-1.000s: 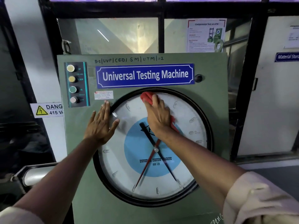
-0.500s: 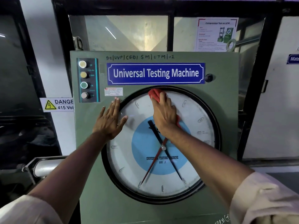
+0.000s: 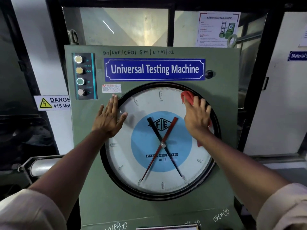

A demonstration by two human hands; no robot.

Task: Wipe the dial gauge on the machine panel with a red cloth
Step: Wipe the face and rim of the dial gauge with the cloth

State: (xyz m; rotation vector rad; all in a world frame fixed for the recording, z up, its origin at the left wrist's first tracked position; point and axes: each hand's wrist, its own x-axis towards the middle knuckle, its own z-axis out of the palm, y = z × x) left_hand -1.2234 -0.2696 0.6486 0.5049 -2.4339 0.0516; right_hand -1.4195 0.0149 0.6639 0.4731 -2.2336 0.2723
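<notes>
While the left hand (image 3: 108, 119) lies flat and open on the green panel (image 3: 222, 90), fingers spread and holding nothing, its thumb and fingertips overlap the black rim at the upper left of the dial gauge (image 3: 159, 180). The right hand (image 3: 196, 117) presses the red cloth (image 3: 187, 97) against the glass at the gauge's upper right, fingers curled loosely over the cloth; red folds stick out above the fingertips, and more cloth shows under the wrist. The gauge fills the middle of the panel, with a white face, a blue centre disc marked FIE, and 2 crossed needles, 1 black (image 3: 153, 128) and 1 red (image 3: 169, 130). Above it sits a blue nameplate (image 3: 154, 69) reading Universal Testing Machine. A strip of 4 round buttons (image 3: 80, 76) runs down the panel's upper left corner. A yellow danger sign (image 3: 53, 102) shows just left of the panel
</notes>
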